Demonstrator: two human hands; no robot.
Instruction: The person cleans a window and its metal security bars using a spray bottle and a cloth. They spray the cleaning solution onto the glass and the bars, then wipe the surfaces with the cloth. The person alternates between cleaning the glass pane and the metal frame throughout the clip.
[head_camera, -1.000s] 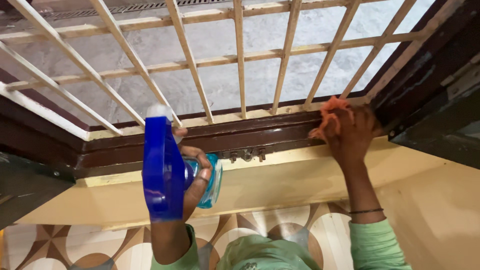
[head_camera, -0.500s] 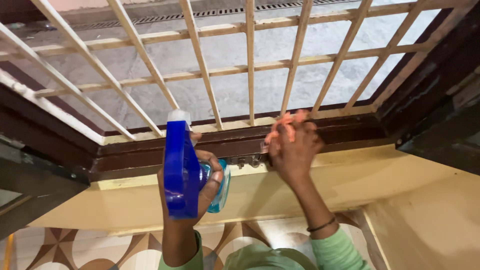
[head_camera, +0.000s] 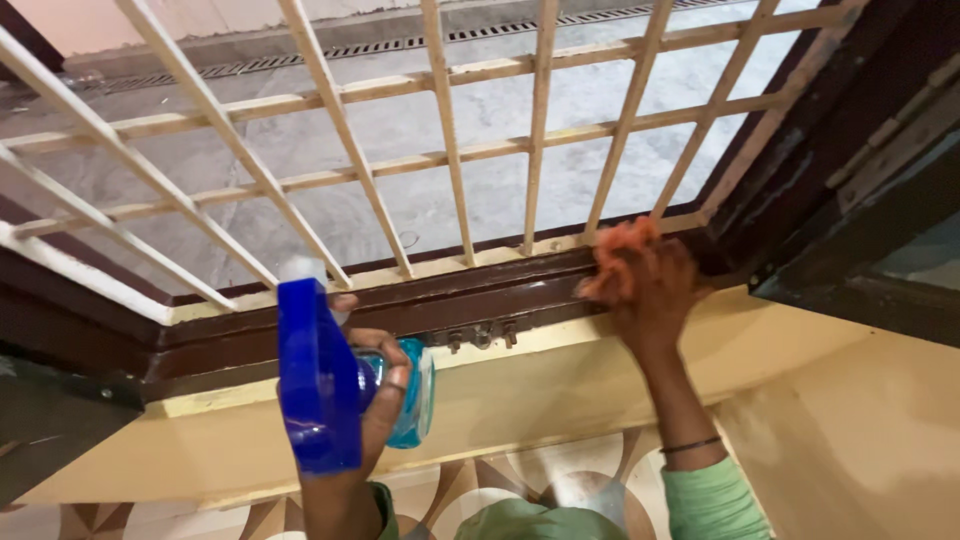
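My left hand (head_camera: 378, 400) grips a spray bottle (head_camera: 325, 375) with a blue trigger head, a white nozzle and light blue liquid, held below the dark brown window sill (head_camera: 450, 300). My right hand (head_camera: 650, 285) presses an orange cloth (head_camera: 622, 245) onto the sill, towards the window's right corner. Both wrists come out of green sleeves, and a thin dark band circles my right wrist.
A cream-painted metal grille (head_camera: 450, 150) fills the window above the sill. A small metal latch (head_camera: 482, 333) hangs under the sill between my hands. An open dark shutter (head_camera: 880, 230) stands at the right. Patterned brown and white floor tiles (head_camera: 540, 485) lie below.
My right hand with the cloth slid left along the sill, then back to the right. The spray bottle stayed in my left hand, nearly in place.
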